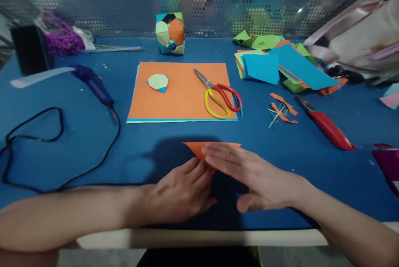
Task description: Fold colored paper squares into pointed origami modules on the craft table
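Observation:
A piece of orange paper (195, 148), folded to a triangle, lies on the blue table with its long edge away from me. My left hand (186, 190) has its fingers curled and pressed on the paper's near part; the fingertips are partly hidden. Stretched flat, my right hand (254, 171) rests its fingertips across the middle of the triangle, thumb apart. Beyond them, a stack of orange, blue and pale green sheets (174, 107) bears red-and-yellow-handled scissors (215, 92) and a small folded pale green and blue paper piece (158, 82).
At the back stands a multicoloured paper cube (170, 33). To the left lie a blue glue gun (93, 82) with its black cord (116, 134) and purple shred (62, 36). Rightward are cut papers (262, 67), paper scraps (282, 109) and a red-handled cutter (330, 130).

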A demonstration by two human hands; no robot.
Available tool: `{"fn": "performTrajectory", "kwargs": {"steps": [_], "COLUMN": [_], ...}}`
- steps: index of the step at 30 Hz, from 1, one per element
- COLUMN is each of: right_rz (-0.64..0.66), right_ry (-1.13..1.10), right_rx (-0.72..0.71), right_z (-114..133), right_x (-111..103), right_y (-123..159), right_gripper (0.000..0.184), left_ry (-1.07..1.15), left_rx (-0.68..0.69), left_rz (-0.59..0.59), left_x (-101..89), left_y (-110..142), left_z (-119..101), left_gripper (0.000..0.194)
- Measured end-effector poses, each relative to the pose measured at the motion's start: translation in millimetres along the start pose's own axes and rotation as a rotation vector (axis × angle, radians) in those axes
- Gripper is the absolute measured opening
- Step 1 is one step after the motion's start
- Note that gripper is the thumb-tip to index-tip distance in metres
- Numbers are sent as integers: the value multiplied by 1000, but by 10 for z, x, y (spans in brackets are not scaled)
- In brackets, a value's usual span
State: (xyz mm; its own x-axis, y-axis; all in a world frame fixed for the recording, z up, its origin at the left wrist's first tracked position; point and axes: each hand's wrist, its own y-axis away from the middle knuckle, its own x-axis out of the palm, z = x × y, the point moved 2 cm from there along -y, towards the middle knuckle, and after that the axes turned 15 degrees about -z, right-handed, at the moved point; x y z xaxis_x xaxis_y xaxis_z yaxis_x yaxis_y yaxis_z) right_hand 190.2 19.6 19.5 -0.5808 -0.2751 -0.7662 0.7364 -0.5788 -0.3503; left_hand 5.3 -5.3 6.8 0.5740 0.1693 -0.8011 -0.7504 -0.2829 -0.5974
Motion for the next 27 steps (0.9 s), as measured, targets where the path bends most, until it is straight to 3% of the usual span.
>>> {"fn": "performTrajectory", "kwargs": {"steps": [3,7,17,27], "right_rz": [136,207,268,267], "right_ry": [-100,-87,148,306], "right_rx": [77,115,6,-126], "right_z": [26,-41,-127,-265], "right_x": [85,193,307,299], "right_y": [-37,-88,-73,-290], "right_gripper": [77,83,93,90], "left_ry": [-53,-78,-52,25], "left_rx": [14,21,15,6], "left_rz": [-8,-9,6,34], "left_x": [6,-10,-1,34], "left_y": [13,-5,-1,13], "left_z": [-52,-74,-95,-81], "left_gripper": [34,35,38,35]}}
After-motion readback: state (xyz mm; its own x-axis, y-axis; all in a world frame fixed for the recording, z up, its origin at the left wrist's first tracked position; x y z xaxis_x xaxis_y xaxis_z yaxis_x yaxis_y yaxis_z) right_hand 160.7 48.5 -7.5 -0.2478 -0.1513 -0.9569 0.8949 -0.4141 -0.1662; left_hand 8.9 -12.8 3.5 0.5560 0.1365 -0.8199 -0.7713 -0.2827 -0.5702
